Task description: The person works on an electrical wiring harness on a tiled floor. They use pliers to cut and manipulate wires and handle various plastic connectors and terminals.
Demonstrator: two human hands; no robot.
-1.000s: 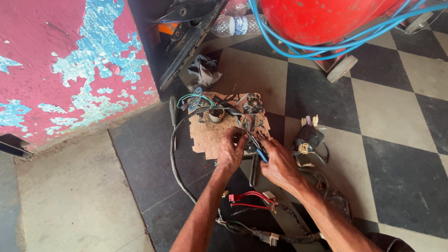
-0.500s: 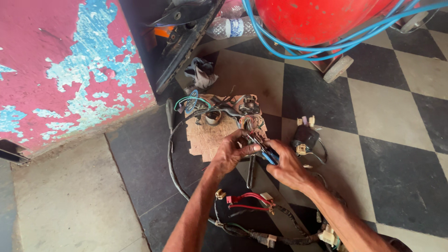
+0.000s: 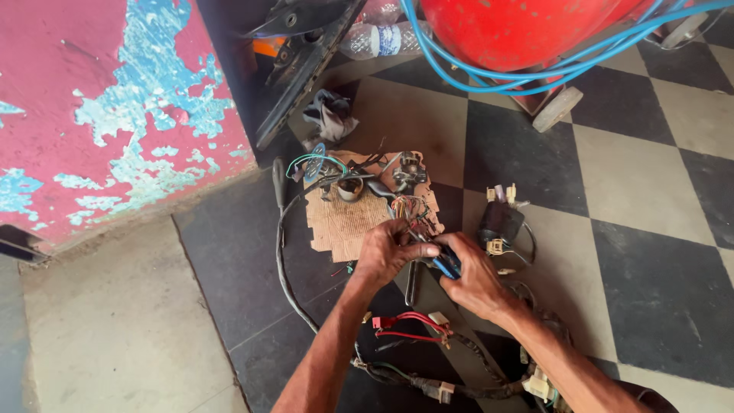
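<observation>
Blue-handled pliers [image 3: 447,264] gripped in right hand [image 3: 474,279]; left hand [image 3: 386,248] pinched thin wires [image 3: 413,208] — light, floppy, prob. fragile; hold by insulation.

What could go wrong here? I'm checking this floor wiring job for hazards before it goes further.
1. The right hand works a blue-handled tool right beside the left hand, whose fingers pinch the thin coloured wires; a slip could nick a finger.
2. The loose wiring harness and black cable loop around the forearms and could snag.
3. Small connectors lie loose on the checkered floor and could get knocked away.
</observation>
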